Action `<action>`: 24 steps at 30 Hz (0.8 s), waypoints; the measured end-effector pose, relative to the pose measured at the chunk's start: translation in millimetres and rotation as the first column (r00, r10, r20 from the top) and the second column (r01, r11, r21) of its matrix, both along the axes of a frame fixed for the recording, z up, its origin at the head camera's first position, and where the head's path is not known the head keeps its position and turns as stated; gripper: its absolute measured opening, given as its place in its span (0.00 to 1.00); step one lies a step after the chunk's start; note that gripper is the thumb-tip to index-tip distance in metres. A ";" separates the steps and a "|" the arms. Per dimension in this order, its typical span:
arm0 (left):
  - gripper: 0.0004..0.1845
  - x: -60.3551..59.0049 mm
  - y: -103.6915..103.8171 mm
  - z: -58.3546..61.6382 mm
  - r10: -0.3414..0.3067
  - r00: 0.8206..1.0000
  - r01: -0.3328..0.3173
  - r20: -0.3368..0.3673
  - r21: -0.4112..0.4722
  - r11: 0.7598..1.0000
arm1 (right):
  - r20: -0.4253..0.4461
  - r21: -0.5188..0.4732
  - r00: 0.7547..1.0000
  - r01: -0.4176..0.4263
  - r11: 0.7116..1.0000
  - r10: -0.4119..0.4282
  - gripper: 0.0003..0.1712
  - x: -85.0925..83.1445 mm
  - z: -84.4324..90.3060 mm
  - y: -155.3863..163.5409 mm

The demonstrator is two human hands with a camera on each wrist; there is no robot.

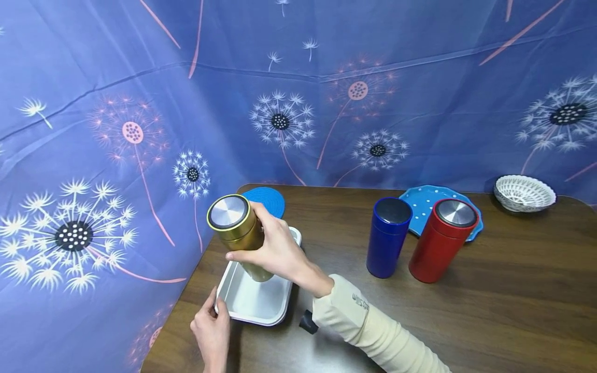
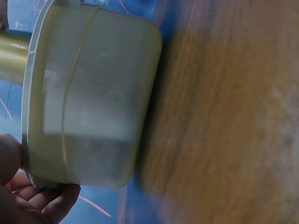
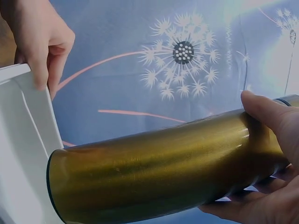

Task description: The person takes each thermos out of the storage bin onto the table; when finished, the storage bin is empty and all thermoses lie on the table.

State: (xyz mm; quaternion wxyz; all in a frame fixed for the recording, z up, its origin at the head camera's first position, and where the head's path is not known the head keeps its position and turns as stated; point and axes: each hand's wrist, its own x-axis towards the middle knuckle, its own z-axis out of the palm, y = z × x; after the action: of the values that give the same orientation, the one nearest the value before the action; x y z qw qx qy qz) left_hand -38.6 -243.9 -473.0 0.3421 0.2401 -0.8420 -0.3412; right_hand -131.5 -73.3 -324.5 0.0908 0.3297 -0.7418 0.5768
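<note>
The right hand point(image 1: 280, 248) has its fingers and thumb curled round the upper body of a gold flask point(image 1: 239, 233), a smooth, glossy metal cylinder with a flat brushed-steel lid ringed in yellow. The flask tilts, its lid leaning away from the palm toward the cloth wall and its base lowered into the tray just below the fingers. In the right wrist view the gold flask point(image 3: 159, 168) shows a mirror-like sheen and a dark rim at its foot, close to the tray wall; whether it touches is not clear.

The left hand point(image 1: 212, 331) pinches the near corner of a white tray point(image 1: 254, 305), thumb on the rim and fingers beneath. The tray is one rectangular dish with rounded corners and smooth, matt walls, resting on a dark wood-grain table point(image 1: 466, 311).

Beyond the right hand's fingertips lies one round blue ribbed mat point(image 1: 267, 199). Well off to the wrist side stand two more cylindrical flasks close together, a blue flask point(image 1: 388, 238) and a red flask point(image 1: 443, 241), both upright and steel-lidded, making three flasks in all. Behind them lies one blue dotted plate point(image 1: 422, 202), and farther off one white openwork bowl point(image 1: 524, 192). A blue dandelion-printed cloth point(image 1: 140, 103) surrounds the table.
</note>
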 end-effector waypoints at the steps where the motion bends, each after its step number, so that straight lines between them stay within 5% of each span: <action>1: 0.15 0.3 -0.1 0.2 -0.004 1.000 0.004 -0.002 0.000 1.000 | 0.001 -0.001 1.000 0.005 1.000 -0.005 0.51 0.6 0.5 2.0; 24: 0.16 0.6 -1.4 -1.3 -0.005 1.000 0.005 -0.015 0.013 1.000 | -0.019 -0.029 0.983 0.182 0.983 -0.182 0.49 4.5 0.0 61.4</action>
State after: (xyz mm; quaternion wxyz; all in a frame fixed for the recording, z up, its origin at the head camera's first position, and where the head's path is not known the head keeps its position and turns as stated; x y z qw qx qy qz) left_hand -38.0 -245.2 -474.3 0.3460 0.2378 -0.8376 -0.3495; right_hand -127.0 -11.9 -324.5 0.1555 0.2653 -0.7599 0.5727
